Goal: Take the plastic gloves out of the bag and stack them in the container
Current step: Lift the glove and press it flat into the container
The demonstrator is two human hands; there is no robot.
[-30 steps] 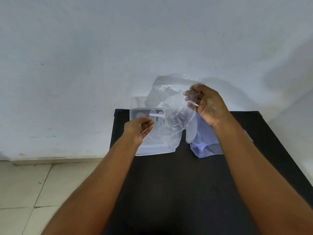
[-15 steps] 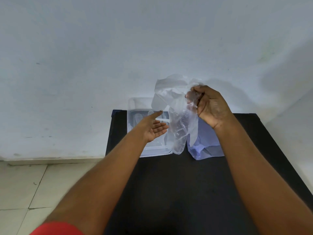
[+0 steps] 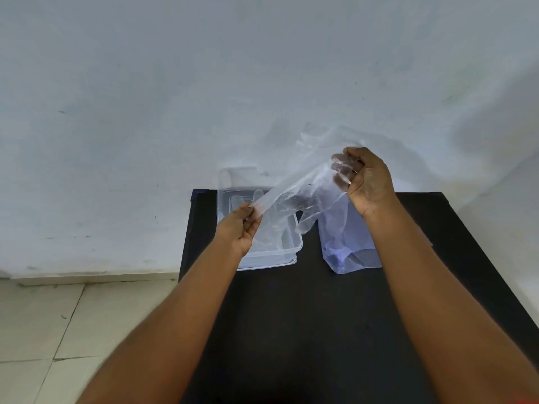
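A clear plastic glove [image 3: 294,199] is stretched in the air between both hands, above the black table [image 3: 306,316]. The left hand [image 3: 240,225] pinches one glove finger between thumb and fingertips, closed on it, over the container [image 3: 288,252]. The right hand [image 3: 367,179], higher and to the right, has its fingers curled around the cuff end. The clear container sits at the table's far left with more gloves inside. Just beside it lies the bluish bag [image 3: 347,243], under the right wrist.

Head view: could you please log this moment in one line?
left hand: pinching glove | right hand: gripping glove | glove: above container | bag: on table
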